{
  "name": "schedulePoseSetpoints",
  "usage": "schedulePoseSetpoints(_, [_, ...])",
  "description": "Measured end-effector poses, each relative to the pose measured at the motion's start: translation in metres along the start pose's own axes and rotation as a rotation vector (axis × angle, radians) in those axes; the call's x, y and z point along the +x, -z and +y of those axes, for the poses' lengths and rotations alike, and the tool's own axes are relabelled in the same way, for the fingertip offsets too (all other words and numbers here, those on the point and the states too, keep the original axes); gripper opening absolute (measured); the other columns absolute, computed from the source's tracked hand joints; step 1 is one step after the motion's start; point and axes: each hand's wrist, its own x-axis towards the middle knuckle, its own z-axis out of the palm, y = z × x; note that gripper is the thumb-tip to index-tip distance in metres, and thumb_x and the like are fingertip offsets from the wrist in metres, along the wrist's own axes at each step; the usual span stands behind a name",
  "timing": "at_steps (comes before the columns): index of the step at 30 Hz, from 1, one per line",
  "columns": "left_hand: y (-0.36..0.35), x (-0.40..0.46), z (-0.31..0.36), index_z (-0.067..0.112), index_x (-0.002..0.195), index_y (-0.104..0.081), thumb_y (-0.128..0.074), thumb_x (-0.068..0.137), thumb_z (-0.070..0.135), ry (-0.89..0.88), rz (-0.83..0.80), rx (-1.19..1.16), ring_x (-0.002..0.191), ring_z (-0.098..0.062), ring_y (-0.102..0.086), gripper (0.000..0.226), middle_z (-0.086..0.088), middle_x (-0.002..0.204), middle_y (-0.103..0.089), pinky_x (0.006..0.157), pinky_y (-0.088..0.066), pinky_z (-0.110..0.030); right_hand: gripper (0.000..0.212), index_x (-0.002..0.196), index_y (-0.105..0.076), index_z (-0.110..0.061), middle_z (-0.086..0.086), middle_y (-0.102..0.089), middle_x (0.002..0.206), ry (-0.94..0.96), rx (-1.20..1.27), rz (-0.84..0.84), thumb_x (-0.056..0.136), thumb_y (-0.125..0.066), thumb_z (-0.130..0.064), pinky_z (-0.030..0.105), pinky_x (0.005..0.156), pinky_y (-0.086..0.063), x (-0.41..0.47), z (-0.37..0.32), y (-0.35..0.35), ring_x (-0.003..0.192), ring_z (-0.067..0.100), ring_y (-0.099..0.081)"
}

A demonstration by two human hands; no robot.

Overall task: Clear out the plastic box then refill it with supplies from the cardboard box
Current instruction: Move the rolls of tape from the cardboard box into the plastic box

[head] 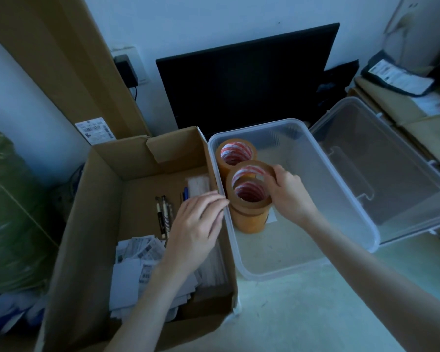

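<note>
— Where is the plastic box (346,199)?
— On the floor, touching the cardboard box (97,199) on its right; two stacks of tape rolls (249,196) stand inside at its left wall.
— And the hands?
— The right hand (288,193) grips the top roll of the near stack. The left hand (198,222) hovers, fingers straight, over the pens (163,212) and paper slips (137,252).

A black monitor (247,80) leans against the wall (214,19).
</note>
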Motion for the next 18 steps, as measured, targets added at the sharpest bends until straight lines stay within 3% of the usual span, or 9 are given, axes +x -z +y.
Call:
schedulePoseSetpoints(9, [0.000,-0.022,-0.017,0.013,0.117,-0.062,-0.046,0.095,0.019,0.278,-0.026,-0.064,0.105,-0.009,-0.052,0.028,0.001,0.111,-0.059,0.091,-0.039,-0.022,0.020,0.106,-0.054,-0.010,0.007,-0.060,0.097,-0.083,0.080,-0.167,0.101,-0.040,-0.023,0.027,0.072,-0.037,0.019,0.015,-0.019,0.089,0.024,-0.056])
schedulePoseSetpoints(18, [-0.006,-0.032,-0.032,0.012,0.118,-0.060,-0.047,0.092,0.019,0.402,-0.032,-0.139,0.102,-0.010,-0.056,0.029,0.001,0.109,-0.061,0.085,-0.046,-0.023,0.028,0.124,-0.054,-0.014,0.004,-0.060,0.106,-0.049,0.144,-0.084,0.102,-0.039,-0.021,0.024,0.079,-0.037,0.020,0.016,-0.020,0.094,0.018,-0.054])
